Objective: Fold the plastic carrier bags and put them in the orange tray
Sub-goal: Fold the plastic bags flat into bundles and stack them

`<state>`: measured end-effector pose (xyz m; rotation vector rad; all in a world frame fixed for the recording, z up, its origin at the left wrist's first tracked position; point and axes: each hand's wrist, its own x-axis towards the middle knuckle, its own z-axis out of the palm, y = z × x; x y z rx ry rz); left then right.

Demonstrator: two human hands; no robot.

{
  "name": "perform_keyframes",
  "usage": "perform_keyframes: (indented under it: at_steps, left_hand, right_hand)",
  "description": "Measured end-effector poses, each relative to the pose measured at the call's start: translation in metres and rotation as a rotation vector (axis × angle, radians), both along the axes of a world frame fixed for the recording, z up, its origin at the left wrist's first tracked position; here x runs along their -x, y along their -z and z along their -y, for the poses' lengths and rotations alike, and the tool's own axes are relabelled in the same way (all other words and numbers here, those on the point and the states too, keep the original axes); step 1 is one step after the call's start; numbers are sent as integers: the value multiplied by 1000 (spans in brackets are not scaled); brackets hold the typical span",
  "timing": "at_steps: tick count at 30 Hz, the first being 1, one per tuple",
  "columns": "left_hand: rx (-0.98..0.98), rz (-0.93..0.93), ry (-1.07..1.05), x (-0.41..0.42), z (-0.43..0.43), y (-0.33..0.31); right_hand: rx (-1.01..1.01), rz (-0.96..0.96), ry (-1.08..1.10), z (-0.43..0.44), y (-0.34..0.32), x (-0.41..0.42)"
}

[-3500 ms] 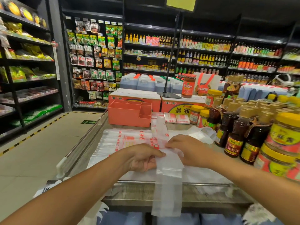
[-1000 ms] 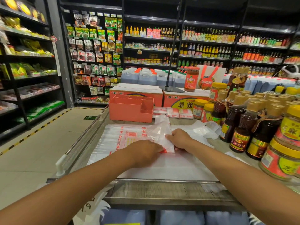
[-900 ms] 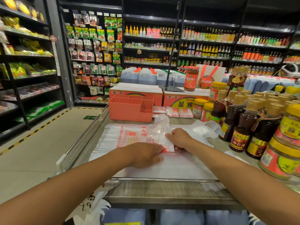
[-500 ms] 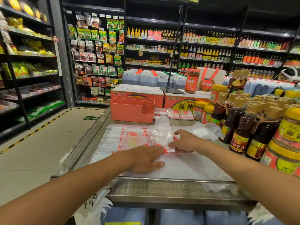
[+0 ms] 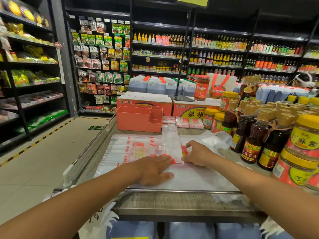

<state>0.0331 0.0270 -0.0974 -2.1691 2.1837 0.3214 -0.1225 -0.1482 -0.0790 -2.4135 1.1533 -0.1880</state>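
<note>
left hand fingers flat, right hand fingers arched, both pressing folded bag (nothing gripped).

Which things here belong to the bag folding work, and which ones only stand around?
Belongs to the job:
folded carrier bag, held down by left hand and right hand
stack of flat carrier bags
orange tray

Only standing around:
sesame oil bottles
sesame paste jars
cardboard boxes
jugs

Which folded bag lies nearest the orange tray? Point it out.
The leftmost folded bag of the three, right beside the tray; the other two lie farther right, toward the jars.
</note>
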Motion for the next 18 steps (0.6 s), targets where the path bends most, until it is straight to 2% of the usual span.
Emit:
perform_keyframes:
  at_steps: [3, 6, 9, 13, 18]
  left_hand:
    - [5, 2, 2, 1, 0, -1]
    - [6, 4, 1, 3, -1, -3]
    - [4, 3, -1, 4, -2, -4]
    - [5, -1, -1, 4, -2, -3]
    - [9, 8, 7, 3, -1, -3]
  right_hand:
    - [147, 27, -72, 4, 1, 8]
    - [316, 49, -294, 5, -1, 6]
    - [421, -112, -508, 3, 0, -5]
    - [604, -272, -539, 10, 0, -23]
    - [646, -299, -467, 27, -2, -51]
